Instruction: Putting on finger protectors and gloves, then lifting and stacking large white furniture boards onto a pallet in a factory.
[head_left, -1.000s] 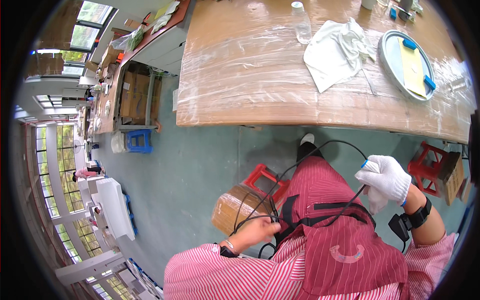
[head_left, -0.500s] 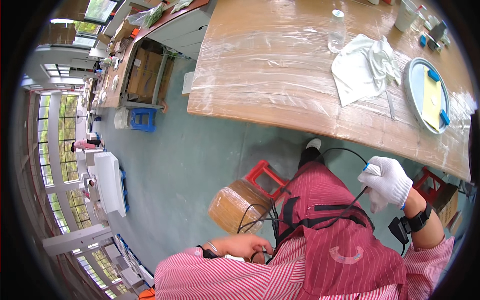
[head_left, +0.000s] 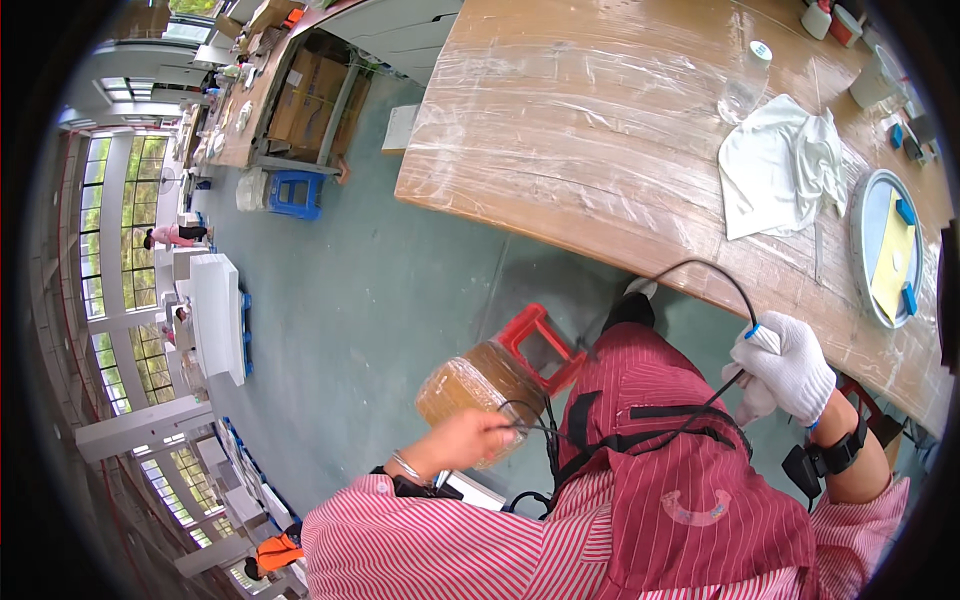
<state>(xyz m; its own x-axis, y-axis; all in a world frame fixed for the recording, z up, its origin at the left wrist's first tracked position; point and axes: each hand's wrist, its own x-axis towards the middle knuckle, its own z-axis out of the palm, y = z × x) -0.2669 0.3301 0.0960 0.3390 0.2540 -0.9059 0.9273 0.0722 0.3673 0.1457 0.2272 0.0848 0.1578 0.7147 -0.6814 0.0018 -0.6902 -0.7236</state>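
My bare left hand (head_left: 466, 440), with a bracelet at the wrist, is closed on a thin black cable (head_left: 538, 430) beside my lap. My right hand (head_left: 792, 372) wears a white knitted glove and is closed on a bunched white cloth with a blue edge (head_left: 764, 339), which looks like a second glove. Another stretch of black cable (head_left: 722, 268) arcs above the right hand and runs by it to my waist; whether the fingers grip it is hidden. A dark strap with a small box (head_left: 825, 462) sits on my right forearm.
Ahead stands a film-wrapped table (head_left: 560, 120) with a clear bottle (head_left: 744, 85), a white cloth (head_left: 775, 170) and a round tray (head_left: 868, 250). A red stool (head_left: 541, 350) and a wrapped brown box (head_left: 465, 385) are near my legs. A blue stool (head_left: 296, 194) stands farther left.
My left hand has moved up and away from my waist, lifting the cable. My right hand keeps its grip on the white cloth. The view has shifted slightly, and an orange-clad person shows lower left.
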